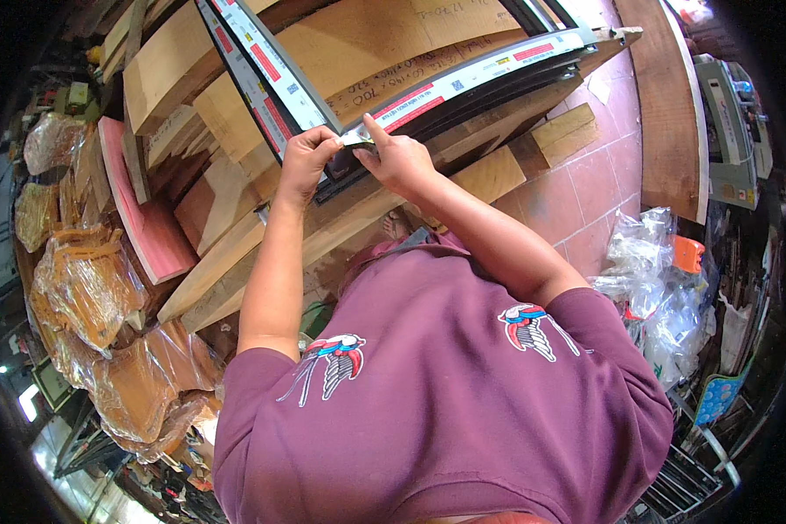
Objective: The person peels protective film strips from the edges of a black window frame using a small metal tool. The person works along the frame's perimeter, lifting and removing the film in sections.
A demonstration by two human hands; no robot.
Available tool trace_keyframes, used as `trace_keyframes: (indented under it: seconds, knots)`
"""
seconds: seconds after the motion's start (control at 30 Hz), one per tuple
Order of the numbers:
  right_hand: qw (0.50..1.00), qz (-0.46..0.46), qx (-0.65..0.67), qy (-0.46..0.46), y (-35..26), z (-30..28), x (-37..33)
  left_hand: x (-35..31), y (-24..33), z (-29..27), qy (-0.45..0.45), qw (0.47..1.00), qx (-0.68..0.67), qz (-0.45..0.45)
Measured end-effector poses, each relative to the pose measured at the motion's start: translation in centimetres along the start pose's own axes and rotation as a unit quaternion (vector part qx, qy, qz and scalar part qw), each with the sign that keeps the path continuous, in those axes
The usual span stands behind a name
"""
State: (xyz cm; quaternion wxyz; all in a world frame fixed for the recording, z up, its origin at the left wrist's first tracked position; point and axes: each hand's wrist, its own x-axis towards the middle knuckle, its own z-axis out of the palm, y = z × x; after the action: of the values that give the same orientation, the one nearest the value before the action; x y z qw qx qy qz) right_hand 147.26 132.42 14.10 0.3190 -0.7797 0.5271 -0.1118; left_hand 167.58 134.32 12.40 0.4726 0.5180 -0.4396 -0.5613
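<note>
Maroon shirt (445, 384) with embroidered birds (342, 360)

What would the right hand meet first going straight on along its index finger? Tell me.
Most likely the wooden board seen within the dark frame: it shows just beyond the index finger of the right hand. Depth is unclear, so it might pass above.

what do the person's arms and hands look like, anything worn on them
The left hand and right hand are ungloved, with no watch or bracelet visible. Both forearms are bare. Short, loose, plum-purple sleeves cover the upper arms.
</note>
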Motion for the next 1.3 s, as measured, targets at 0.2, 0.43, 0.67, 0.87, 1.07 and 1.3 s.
trace_keyframes:
  seconds: [0.2, 0.43, 0.67, 0.87, 1.07, 1.3]
  knots:
    - [0.998, -0.028, 0.038, 0.043, 0.5, 1.1, -0.4, -0.2, 0.7, 0.4, 0.01, 0.994, 0.109, -0.016]
    - [0.993, -0.022, 0.097, 0.067, 0.9, 2.3, -0.3, -0.2, 1.6, 0.3, -0.029, 0.987, 0.158, -0.009]
    - [0.989, -0.003, 0.119, 0.088, 0.3, 2.5, 0.1, -0.2, 0.4, -0.5, -0.045, 0.992, 0.119, 0.007]
    - [0.967, -0.046, 0.147, 0.204, 3.3, 3.1, -1.8, -0.1, 0.2, -0.7, -0.025, 0.998, 0.064, 0.016]
    - [0.972, 0.027, 0.112, 0.203, 5.7, -4.7, -0.4, -0.7, 0.5, -0.8, -0.048, 0.998, 0.043, 0.0]
    - [0.999, 0.006, -0.011, -0.038, 2.4, -1.7, -2.4, -0.2, 0.3, -0.8, -0.032, 0.999, -0.012, -0.004]
